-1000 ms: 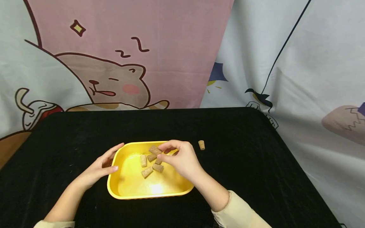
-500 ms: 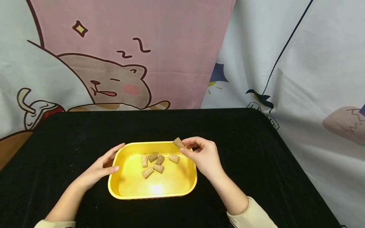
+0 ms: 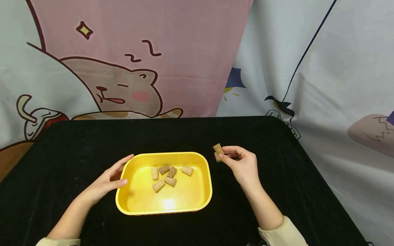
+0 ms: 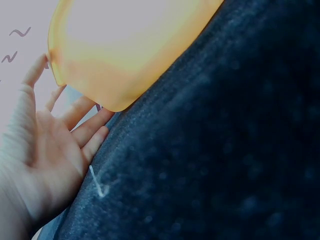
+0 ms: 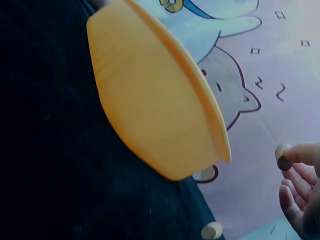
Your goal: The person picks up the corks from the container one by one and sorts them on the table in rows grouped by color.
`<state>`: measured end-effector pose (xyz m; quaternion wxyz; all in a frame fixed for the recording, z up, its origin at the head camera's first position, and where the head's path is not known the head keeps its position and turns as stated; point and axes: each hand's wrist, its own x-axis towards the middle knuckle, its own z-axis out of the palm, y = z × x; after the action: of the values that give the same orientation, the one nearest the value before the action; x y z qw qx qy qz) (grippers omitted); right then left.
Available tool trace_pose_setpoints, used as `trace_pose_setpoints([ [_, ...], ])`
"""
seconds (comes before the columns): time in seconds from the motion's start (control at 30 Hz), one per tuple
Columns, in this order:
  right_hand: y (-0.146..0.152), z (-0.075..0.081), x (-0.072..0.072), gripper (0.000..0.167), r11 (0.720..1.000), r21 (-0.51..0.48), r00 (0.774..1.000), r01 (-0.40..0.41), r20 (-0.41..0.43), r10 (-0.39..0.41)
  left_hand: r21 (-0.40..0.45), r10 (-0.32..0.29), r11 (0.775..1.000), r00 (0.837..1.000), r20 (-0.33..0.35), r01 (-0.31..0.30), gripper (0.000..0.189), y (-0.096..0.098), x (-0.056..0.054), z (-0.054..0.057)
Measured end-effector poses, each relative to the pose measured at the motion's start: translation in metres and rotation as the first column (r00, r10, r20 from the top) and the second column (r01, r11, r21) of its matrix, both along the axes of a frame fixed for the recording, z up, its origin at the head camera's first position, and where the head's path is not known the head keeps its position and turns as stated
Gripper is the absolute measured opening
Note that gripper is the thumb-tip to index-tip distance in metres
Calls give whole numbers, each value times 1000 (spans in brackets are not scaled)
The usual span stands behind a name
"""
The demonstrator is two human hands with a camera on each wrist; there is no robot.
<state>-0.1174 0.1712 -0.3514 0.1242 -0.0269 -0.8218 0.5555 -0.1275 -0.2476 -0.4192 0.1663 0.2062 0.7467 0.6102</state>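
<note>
A yellow plastic tray lies on the black cloth, with several corks scattered inside. My left hand rests at the tray's left end, thumb over the rim and fingers along the outer wall; the left wrist view shows those fingers fairly straight against it. Beyond the tray's right end, my right hand pinches a cork between thumb and fingertips. In the right wrist view this held cork is well above another cork standing on the cloth, which it partly covers in the head view.
Black cloth covers the table on all sides of the tray. Behind its far edge hangs a printed curtain with a cartoon animal, and it continues along the right side.
My right hand has lifted the cork out of the tray and carried it rightward past the rim, to above the cork on the cloth. The left hand and tray have stayed in place.
</note>
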Motion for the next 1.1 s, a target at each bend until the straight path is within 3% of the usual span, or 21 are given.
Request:
trace_pose_setpoints([
  [0.67, 26, -40, -20, 19, 983, 70, 981, 170, 79, -175, 10, -23, 1000, 1000, 10, 23, 67, -3, -2, -1],
  [0.9, 29, -54, -23, 19, 980, 86, 973, 180, 133, -190, 26, -53, 998, 999, 10, 53, 68, -5, -2, -1],
  [1.1, 29, -64, -25, 18, 971, 112, 968, 209, 121, -222, 12, -89, 996, 996, 27, 89, 72, -7, -3, 0],
])
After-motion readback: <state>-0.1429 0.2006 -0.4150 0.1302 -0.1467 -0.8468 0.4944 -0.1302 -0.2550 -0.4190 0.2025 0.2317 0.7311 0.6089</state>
